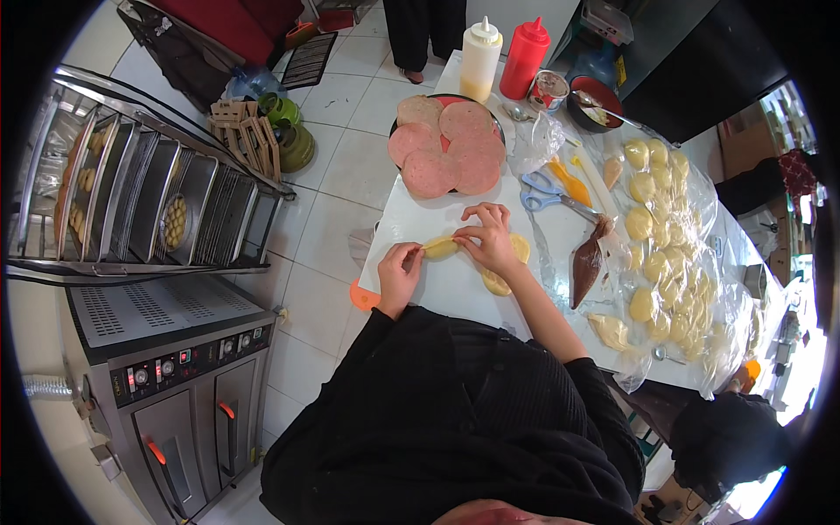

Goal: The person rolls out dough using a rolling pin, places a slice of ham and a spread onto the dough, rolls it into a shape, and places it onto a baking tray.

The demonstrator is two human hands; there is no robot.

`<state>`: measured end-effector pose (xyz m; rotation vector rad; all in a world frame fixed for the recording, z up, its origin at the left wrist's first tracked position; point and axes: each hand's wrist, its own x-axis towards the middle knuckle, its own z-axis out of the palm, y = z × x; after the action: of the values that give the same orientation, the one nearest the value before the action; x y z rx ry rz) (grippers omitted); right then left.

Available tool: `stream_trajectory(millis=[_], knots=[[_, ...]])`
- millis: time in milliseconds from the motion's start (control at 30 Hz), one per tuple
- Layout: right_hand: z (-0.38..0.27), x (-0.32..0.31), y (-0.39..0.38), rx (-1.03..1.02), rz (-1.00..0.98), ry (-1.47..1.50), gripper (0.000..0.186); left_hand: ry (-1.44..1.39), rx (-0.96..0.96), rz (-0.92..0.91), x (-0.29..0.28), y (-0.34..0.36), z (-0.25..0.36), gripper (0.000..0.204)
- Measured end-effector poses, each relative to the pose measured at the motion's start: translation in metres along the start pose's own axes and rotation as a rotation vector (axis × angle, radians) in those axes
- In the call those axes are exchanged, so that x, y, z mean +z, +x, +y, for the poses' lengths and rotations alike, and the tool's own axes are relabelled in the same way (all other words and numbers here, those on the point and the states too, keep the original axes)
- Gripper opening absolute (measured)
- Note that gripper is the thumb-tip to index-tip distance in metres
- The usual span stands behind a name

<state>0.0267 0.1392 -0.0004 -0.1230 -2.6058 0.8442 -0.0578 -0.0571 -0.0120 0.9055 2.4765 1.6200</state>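
A small pale-yellow piece of dough (440,248) lies on the white tabletop in front of me. My left hand (402,269) pinches its left end between thumb and fingers. At its other end, my right hand (487,238) has thumb and fingertips on the dough, the remaining fingers curled above. More flattened dough pieces (497,282) lie beside and partly under my right wrist. Just beyond my hands, a dark plate (499,136) bears several round pink meat slices (430,173).
To the right lie blue-handled scissors (542,191), a brown-filled piping bag (588,262) and many dough balls (643,223) under plastic. White (480,66) and red (524,61) squeeze bottles stand at the back near a bowl (595,96). A tray rack (144,188) and oven (188,385) stand left.
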Motion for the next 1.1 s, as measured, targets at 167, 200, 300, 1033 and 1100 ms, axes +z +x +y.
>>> stream_trajectory(millis=[167,200,300,1033,1100], knots=[[0.008,-0.005,-0.005,0.047,-0.018,0.061,0.01,-0.132,0.001,0.05,-0.001,-0.004,0.004,0.01],[0.009,-0.005,-0.005,0.083,-0.045,0.063,0.01,-0.132,0.001,0.051,0.001,-0.004,0.004,0.01],[0.01,-0.001,-0.002,0.071,-0.064,0.045,0.01,-0.115,-0.027,-0.005,0.008,-0.004,0.006,0.011],[-0.004,-0.002,0.004,0.035,-0.126,0.383,0.035,0.01,0.093,-0.137,0.01,0.015,0.014,0.041],[-0.012,-0.012,0.005,0.269,-0.177,0.558,0.037,-0.175,-0.092,-0.131,0.004,0.021,0.021,0.038]])
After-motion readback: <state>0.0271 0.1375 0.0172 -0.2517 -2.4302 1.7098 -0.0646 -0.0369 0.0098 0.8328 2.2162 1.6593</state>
